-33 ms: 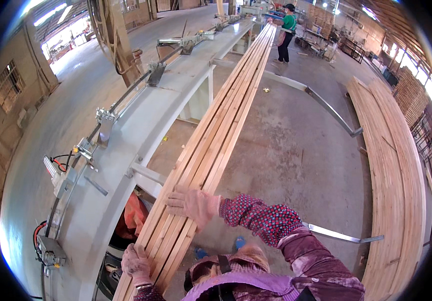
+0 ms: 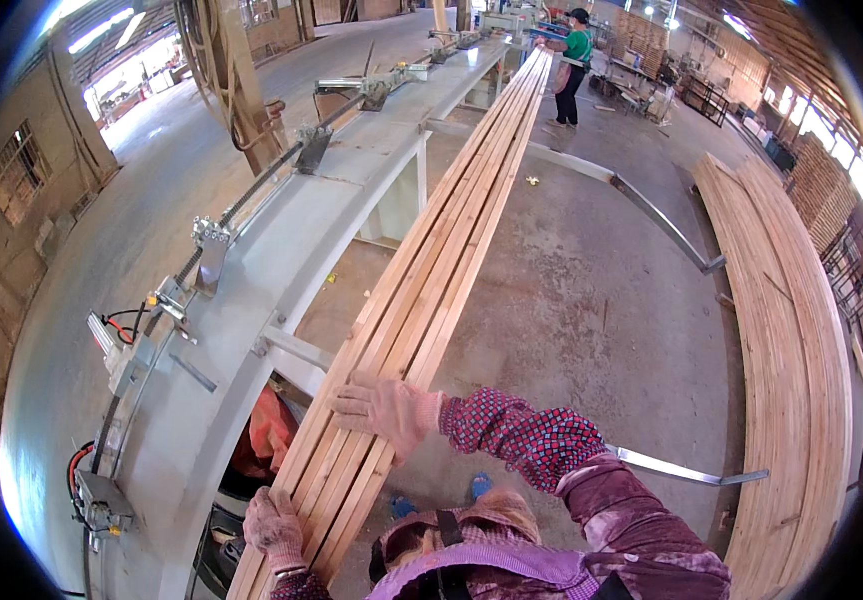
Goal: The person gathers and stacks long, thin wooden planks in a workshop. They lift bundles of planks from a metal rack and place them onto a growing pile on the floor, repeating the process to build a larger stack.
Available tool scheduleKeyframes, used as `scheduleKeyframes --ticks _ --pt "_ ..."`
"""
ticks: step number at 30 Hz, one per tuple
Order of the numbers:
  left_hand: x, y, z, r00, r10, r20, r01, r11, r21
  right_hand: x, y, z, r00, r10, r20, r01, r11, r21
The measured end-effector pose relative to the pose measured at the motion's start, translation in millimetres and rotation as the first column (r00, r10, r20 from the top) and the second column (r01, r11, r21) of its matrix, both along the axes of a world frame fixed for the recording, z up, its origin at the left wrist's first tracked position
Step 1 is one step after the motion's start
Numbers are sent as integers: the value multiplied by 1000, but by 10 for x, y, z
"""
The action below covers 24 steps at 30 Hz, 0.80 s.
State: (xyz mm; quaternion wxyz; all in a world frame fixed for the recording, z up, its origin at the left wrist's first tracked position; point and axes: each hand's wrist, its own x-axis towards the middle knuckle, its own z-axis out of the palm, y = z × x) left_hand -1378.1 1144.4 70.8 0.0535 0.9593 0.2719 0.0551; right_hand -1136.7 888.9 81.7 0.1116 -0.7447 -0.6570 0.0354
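Note:
A bundle of long wooden strips (image 2: 421,300) runs from below me to the far end, lying side by side. My left hand (image 2: 273,528), in a pinkish work glove, is closed round the bundle's left edge near the bottom of the view. Farther up, my gloved right hand (image 2: 388,412) lies across the top of the strips from their right side. Its fingers are stretched out flat over the wood, and its thumb is hidden. A co-worker in a green top (image 2: 577,50) stands by the far end of the strips, one hand close to them.
Along the left runs a long grey metal machine bed (image 2: 241,310) with clamps and hoses. A metal support arm (image 2: 301,350) reaches under the strips. Stacked boards (image 2: 776,360) lie at the right, beside metal bars (image 2: 686,468). Red cloth (image 2: 269,432) hangs below the machine.

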Motion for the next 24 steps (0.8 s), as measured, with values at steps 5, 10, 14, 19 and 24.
scheduleKeyframes --ticks 5,10,14,19,24 --pt "-25 64 -87 996 38 75 -37 999 -19 -60 18 368 999 13 -45 -17 994 -108" --pt "47 -9 -30 997 72 6 -72 997 -31 -32 -44 234 1000 -12 -11 10 990 -140" --pt "5 18 -80 996 64 56 -63 998 -12 -15 -57 -104 999 51 -19 -45 971 234" --pt "71 5 257 976 14 -216 -54 982 -179 5 15 -195 999 30 12 -31 999 21" --pt "83 -108 273 992 57 -109 -69 991 -111 -1 -6 -182 998 33 -55 -33 999 7"
